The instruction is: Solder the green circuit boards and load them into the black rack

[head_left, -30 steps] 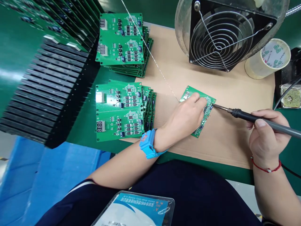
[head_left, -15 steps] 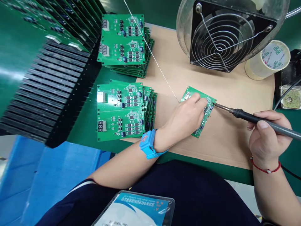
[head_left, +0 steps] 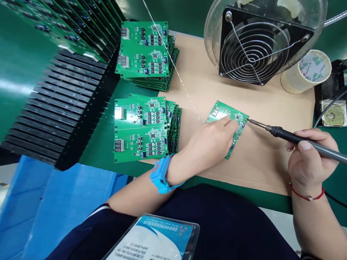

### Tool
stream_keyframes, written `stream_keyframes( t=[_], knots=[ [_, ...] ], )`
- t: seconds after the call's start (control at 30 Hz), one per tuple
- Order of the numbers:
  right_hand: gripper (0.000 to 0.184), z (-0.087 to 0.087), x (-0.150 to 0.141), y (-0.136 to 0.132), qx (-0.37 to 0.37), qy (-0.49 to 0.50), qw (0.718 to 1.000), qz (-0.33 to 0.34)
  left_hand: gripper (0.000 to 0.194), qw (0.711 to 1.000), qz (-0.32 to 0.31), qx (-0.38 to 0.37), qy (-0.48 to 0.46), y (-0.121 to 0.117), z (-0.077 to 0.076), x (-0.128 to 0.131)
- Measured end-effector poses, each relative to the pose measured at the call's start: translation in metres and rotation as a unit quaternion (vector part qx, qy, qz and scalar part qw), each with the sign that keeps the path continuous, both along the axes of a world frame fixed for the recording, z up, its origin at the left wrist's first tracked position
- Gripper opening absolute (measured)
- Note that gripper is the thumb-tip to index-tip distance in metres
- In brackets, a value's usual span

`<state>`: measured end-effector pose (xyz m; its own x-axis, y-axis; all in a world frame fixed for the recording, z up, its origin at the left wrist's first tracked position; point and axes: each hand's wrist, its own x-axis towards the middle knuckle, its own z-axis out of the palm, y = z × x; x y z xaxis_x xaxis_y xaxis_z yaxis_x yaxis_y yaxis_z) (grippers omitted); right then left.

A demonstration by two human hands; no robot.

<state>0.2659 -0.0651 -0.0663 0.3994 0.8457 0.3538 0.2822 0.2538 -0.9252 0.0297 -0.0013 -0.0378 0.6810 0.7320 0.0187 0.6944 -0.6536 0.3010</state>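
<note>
A green circuit board with a small digit display lies tilted on the cardboard. My left hand, in a blue wrist strap, is over its middle with the fingers closed. A thin solder wire slants down from the top and goes in under this hand, whose fingertips are mostly hidden. My right hand is closed around the handle of a soldering iron. The iron points left, its tip at the board's upper right corner; whether it touches cannot be told.
Two stacks of circuit boards, an upper stack and a lower stack, stand left. Beyond them is a black slotted rack holding upright boards. A fan, a tape roll and a sponge are at the back right.
My left hand has drawn back slightly left and down, uncovering more of the board's display end. The iron tip stays near the same corner. The view has shifted a little.
</note>
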Motion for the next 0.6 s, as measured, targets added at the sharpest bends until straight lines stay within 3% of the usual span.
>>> stream_keyframes(
  t=[0.13, 0.23, 0.47, 0.6],
  knots=[
    [0.012, -0.001, 0.002, 0.001, 0.009, 0.008, 1.000, -0.025, 0.008, 0.996, -0.088, -0.004, 0.008, -0.019, 0.016, -0.016],
    [0.012, 0.000, 0.003, 0.001, 0.018, 0.010, 0.999, -0.033, 0.007, 0.991, -0.127, 0.001, 0.033, -0.030, 0.014, -0.029],
    [0.011, 0.003, 0.001, -0.001, 0.015, 0.005, 0.999, -0.030, 0.007, 0.994, -0.095, -0.003, 0.055, -0.023, -0.017, -0.027],
    [0.011, 0.001, 0.004, 0.000, 0.014, 0.000, 0.999, -0.039, 0.010, 0.998, -0.053, -0.017, 0.019, -0.013, -0.021, -0.010]
  ],
)
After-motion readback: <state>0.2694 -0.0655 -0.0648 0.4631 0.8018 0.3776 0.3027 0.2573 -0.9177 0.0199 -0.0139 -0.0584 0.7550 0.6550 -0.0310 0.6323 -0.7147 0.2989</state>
